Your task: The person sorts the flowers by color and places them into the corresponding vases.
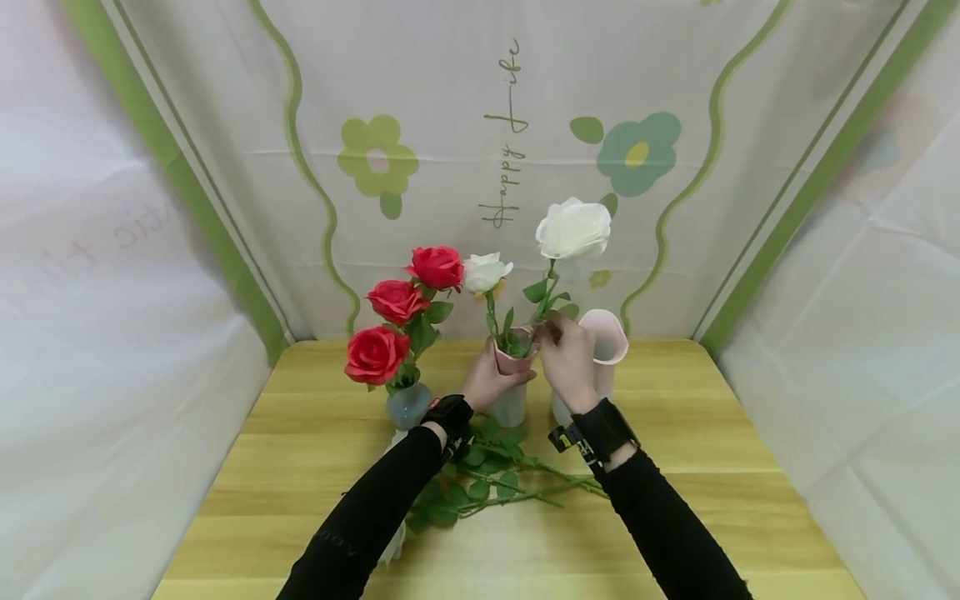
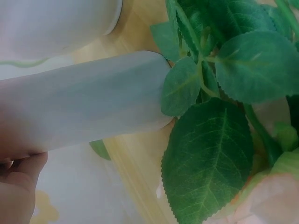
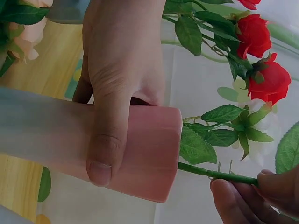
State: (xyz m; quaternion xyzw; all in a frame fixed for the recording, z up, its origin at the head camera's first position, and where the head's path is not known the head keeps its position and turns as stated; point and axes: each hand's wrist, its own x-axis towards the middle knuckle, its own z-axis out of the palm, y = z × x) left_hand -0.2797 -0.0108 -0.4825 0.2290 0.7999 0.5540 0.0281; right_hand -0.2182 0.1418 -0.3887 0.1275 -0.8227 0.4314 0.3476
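Observation:
My left hand (image 1: pixel 491 379) grips a pink-and-grey vase (image 1: pixel 509 407) near its rim, the thumb lying across the pink band in the right wrist view. Between thumb and fingers, my right hand (image 1: pixel 567 358) pinches the green stem (image 3: pixel 224 175) of a large white rose (image 1: pixel 574 229). The stem's lower end passes into the vase mouth. A smaller white rose (image 1: pixel 486 272) stands in the same vase, its leaves (image 3: pixel 198 142) at the rim. In the left wrist view, the vase body (image 2: pixel 107 100) tapers beside green leaves (image 2: pixel 210 158).
Left of the vase, red roses (image 1: pixel 377 355) stand in a blue-grey vase (image 1: pixel 408 406). A pale pink vase (image 1: pixel 604 336) is behind my right hand. Several loose leafy stems (image 1: pixel 510 483) lie in front on the wooden table (image 1: pixel 720 500). A printed cloth (image 1: pixel 435 75) hangs behind.

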